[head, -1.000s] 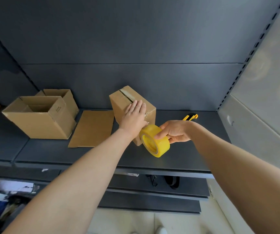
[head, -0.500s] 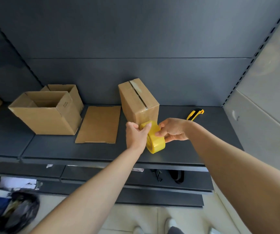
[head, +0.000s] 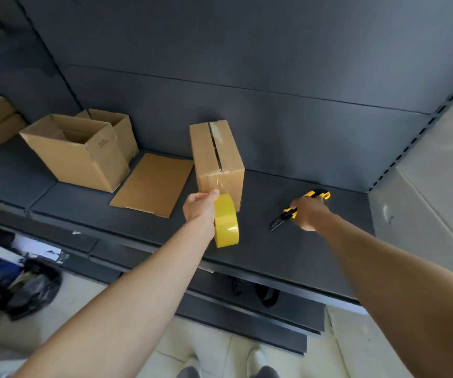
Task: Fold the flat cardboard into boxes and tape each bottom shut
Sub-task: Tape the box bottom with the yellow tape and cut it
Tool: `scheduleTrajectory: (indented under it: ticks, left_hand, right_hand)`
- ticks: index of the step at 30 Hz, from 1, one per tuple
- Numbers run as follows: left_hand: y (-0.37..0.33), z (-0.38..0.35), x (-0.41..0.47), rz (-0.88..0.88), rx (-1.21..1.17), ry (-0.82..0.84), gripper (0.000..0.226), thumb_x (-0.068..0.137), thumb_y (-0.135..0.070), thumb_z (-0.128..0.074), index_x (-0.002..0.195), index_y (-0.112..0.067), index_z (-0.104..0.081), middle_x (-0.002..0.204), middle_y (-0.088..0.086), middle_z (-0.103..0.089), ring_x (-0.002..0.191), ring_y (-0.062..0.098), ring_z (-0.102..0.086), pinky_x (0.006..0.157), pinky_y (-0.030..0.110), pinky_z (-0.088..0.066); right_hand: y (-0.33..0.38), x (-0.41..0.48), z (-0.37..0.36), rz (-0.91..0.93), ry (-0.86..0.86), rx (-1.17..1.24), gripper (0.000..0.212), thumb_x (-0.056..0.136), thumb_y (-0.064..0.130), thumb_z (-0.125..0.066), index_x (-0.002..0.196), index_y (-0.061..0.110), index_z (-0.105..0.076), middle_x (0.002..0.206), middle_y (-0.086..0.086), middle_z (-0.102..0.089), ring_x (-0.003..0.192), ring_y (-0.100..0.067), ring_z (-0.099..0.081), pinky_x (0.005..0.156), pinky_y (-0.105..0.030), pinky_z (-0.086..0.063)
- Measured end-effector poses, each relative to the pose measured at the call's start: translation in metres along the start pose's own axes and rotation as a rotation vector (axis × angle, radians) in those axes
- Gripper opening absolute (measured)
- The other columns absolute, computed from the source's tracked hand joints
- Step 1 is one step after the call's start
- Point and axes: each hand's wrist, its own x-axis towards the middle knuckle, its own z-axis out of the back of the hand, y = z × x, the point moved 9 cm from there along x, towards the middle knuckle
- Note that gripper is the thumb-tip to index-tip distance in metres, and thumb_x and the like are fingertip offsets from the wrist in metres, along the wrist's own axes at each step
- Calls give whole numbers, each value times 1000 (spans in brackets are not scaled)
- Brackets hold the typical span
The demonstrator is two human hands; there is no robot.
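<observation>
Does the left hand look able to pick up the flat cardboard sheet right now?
Probably not yet: the left hand grips the tape roll, its tape stuck to the box. The sheet itself lies uncovered nearby.

i can't read any text here. the only print i see is a small dark stamp near the top corner of the open cardboard box [head: 83, 159] on my left, and it is too small and blurred to make out.

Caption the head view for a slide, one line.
Left hand holds the tape roll, its strip running to the upright box; right hand grips the cutter over the shelf.
</observation>
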Motion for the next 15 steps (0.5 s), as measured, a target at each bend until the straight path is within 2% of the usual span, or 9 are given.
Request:
scheduleTrajectory:
  ticks: [2,5,7,9,12,15]
  left_hand:
    - [-3,1,-3,-26,-8,-59,23,79,-22,-76,73,-19,-54,89,4,-63,89,27,-62,88,41,-53]
    - [-3,1,-7,-50,-4,-116,22,79,-21,-76,71,-19,-55,76,-2,-59,82,24,-59,85,37,-53]
    - [-4,1,-8,-63,-14,-132,19,80,-19,-75,74,-18,-57,73,-3,-58,78,22,-57,79,34,-51]
    - [-5,1,-9,-73,-29,-145,18,79,-17,-75,73,-17,-58,72,-2,-59,76,22,-56,77,33,-50]
    - [-6,2,-11,-67,-40,-158,21,79,-13,-75,70,-17,-57,71,0,-59,75,22,-57,80,35,-52]
    - [-6,1,-12,-23,-58,-128,21,77,-11,-76,71,-16,-56,74,3,-60,78,25,-58,83,40,-53]
  right_hand:
    - [-5,11,-4,62,-23,-84,46,93,17,-50,137,27,-44,136,-7,-41,129,-34,-30,99,-39,-41]
    - [-7,25,-5,138,-25,-200,56,94,27,-52,146,32,-30,143,-1,-35,135,-33,-22,102,-40,-39]
    - [-8,33,-7,163,-20,-259,57,94,30,-54,146,33,-30,142,-1,-37,134,-31,-23,102,-40,-39]
    - [-7,39,-9,180,-27,-295,56,92,24,-56,143,32,-36,138,-3,-40,131,-31,-28,102,-40,-39]
    - [-4,43,-6,205,-70,-334,54,86,23,-64,136,25,-42,132,-5,-42,126,-30,-33,101,-42,-37]
    - [-3,40,-2,253,-70,-316,49,89,31,-62,132,21,-39,130,-5,-47,124,-28,-38,100,-41,-31]
